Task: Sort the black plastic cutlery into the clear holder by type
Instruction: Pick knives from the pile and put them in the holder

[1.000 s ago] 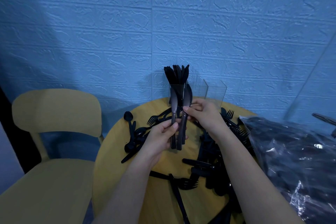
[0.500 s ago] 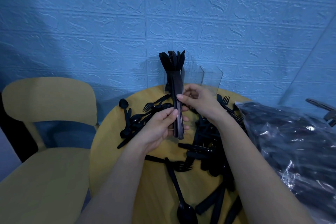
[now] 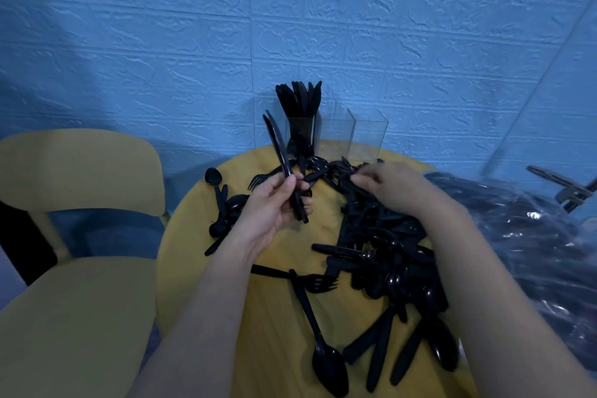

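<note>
In the head view the left hand (image 3: pixel 274 203) grips black knives (image 3: pixel 284 165) by the handles, blades tilted up near the table's (image 3: pixel 200 236) far edge. The right hand (image 3: pixel 391 187), blurred, fingers curled, reaches into the cutlery pile (image 3: pixel 387 252); whether it grips anything I cannot tell. The clear holder (image 3: pixel 365 136) stands at the far edge, its left compartment holding knives.

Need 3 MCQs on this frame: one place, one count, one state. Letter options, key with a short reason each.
1. Which compartment of the clear holder has cutlery?
A) left B) middle C) right
2. How many compartments look empty?
A) none B) one C) two
3. What is the left hand doing?
A) lying flat on the table B) gripping knives C) holding a spoon

Key:
1 A: the black cutlery stands at the left end.
2 C: the middle and right ones show only clear walls.
3 B: fingers curl round the knives, blades up.
</note>
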`<state>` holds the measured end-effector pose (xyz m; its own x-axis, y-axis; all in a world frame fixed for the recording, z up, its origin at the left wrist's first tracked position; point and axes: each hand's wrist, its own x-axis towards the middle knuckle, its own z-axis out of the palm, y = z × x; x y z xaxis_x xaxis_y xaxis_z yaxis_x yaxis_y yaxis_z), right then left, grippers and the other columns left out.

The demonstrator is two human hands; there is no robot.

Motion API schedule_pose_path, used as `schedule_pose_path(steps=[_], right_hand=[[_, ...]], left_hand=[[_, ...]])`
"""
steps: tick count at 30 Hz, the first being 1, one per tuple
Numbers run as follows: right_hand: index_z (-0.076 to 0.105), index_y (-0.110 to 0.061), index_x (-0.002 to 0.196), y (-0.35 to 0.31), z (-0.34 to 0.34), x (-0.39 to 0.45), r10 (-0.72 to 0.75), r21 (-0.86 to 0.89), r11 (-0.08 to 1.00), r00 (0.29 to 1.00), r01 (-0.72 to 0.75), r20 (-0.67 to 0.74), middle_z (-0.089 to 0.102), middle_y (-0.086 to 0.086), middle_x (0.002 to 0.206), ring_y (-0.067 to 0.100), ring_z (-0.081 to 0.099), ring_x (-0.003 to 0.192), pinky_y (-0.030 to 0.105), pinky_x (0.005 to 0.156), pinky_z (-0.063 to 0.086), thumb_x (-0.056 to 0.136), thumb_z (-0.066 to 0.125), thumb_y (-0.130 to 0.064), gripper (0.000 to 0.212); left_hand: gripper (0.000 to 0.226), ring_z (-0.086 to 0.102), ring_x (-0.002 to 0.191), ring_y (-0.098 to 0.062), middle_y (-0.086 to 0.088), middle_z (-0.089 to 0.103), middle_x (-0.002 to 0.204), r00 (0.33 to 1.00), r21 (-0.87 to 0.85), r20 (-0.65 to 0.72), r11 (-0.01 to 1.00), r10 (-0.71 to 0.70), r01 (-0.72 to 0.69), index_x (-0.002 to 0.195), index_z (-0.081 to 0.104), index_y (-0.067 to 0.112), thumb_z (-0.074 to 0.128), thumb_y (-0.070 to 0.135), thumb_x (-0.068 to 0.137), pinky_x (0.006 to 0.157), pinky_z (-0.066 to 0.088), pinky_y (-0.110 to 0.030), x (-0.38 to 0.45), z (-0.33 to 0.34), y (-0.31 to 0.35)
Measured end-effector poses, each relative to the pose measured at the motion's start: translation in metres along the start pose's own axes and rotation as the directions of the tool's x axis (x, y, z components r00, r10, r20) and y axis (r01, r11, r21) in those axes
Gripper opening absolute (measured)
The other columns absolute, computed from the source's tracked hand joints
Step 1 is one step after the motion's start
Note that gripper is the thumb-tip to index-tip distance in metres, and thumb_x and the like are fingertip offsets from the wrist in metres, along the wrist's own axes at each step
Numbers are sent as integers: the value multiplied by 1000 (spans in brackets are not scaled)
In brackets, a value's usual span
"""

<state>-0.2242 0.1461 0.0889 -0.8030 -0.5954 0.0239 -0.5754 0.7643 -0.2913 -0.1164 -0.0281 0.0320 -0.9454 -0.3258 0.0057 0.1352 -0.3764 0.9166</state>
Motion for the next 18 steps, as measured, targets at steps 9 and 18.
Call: schedule_pose_path(steps=[9,18], right_hand=[[15,-29,151,-19,56,-12,121,-165,983,948,-74,294,-3,-1,160,33,-2,146,57,115,6,94,35,-60,68],[44,-26,141,-8,39,-15,-122,88,989,990,116,66,36,0,150,18,35,136,34,112,32,94,56,-34,49]], left_hand=[[14,68,71,-13,-1,67,84,999,55,-28,998,22,-20,101,61,10,48,14,96,70,60,-34,-2,2,-1],[13,67,71,-14,-2,66,83,996,22,-82,999,33,-32,101,61,10,50,15,95,70,59,-34,1,0,0]])
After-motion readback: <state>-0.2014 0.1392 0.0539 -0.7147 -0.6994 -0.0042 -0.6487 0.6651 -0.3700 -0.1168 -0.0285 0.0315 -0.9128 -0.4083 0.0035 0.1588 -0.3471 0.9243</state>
